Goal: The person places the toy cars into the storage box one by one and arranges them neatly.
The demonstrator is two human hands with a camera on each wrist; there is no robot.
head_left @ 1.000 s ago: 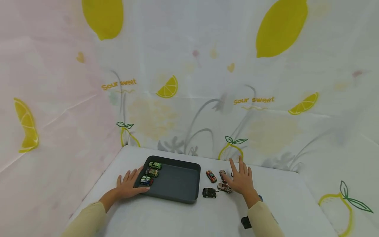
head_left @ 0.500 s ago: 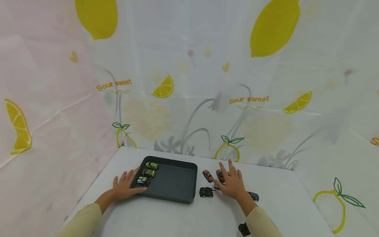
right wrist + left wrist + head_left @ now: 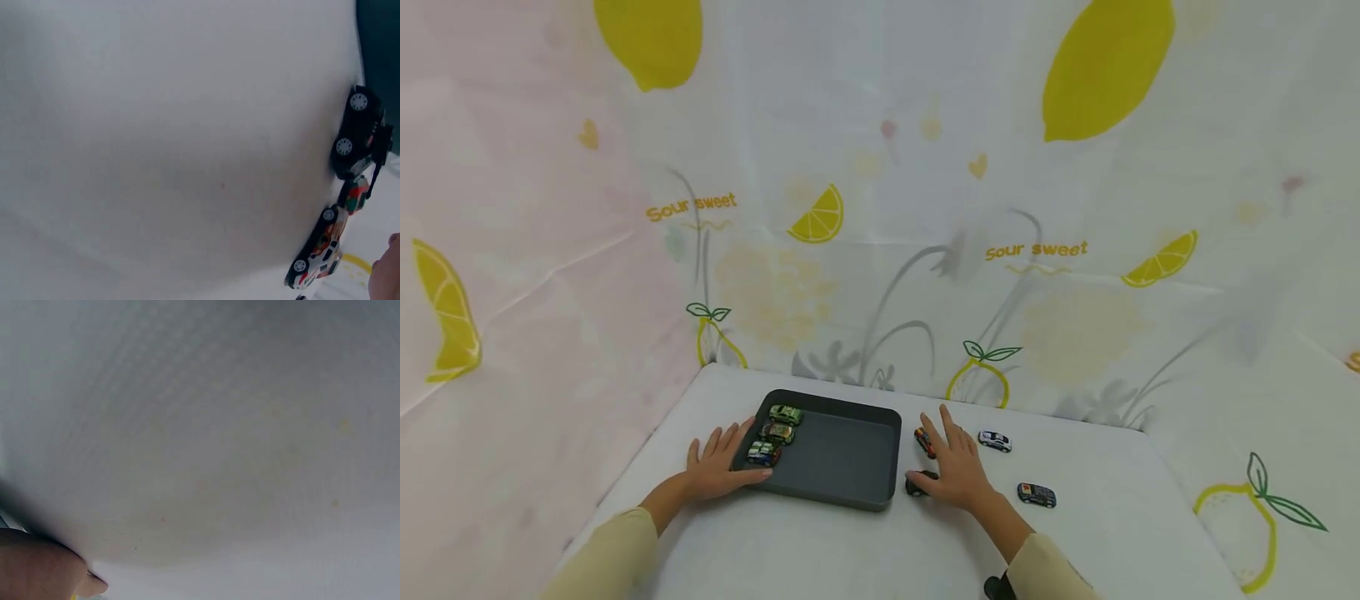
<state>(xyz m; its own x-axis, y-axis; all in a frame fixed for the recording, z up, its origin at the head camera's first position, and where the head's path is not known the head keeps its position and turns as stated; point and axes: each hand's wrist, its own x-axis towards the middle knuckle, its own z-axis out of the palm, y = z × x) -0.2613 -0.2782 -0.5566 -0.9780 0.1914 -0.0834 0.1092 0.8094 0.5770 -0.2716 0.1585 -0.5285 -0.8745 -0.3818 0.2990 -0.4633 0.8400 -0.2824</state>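
My left hand (image 3: pixel 718 471) lies with spread fingers at the left rim of a dark grey tray (image 3: pixel 850 454), its thumb over the front left corner. Inside the tray's left side, a green toy car (image 3: pixel 786 414), a green-brown toy car (image 3: pixel 777 432) and a white, blue and red toy car (image 3: pixel 763 453) form a column. My right hand (image 3: pixel 958 471) is over the toys right of the tray, fingers extended, partly hiding an orange toy car (image 3: pixel 924 442) and a black toy vehicle (image 3: pixel 359 134). A white-and-orange toy car (image 3: pixel 319 250) shows in the right wrist view.
A white toy car (image 3: pixel 995 440) stands behind and right of my right hand, a dark blue toy car (image 3: pixel 1037 494) farther right. Something black (image 3: pixel 997 587) is partly under my right sleeve. A lemon-print cloth (image 3: pixel 880 208) hangs behind the white table (image 3: pixel 820 558).
My right hand has moved left, now over the black toy vehicle. The white toy car and the whole dark blue one have come into sight. My left hand stays at the tray.
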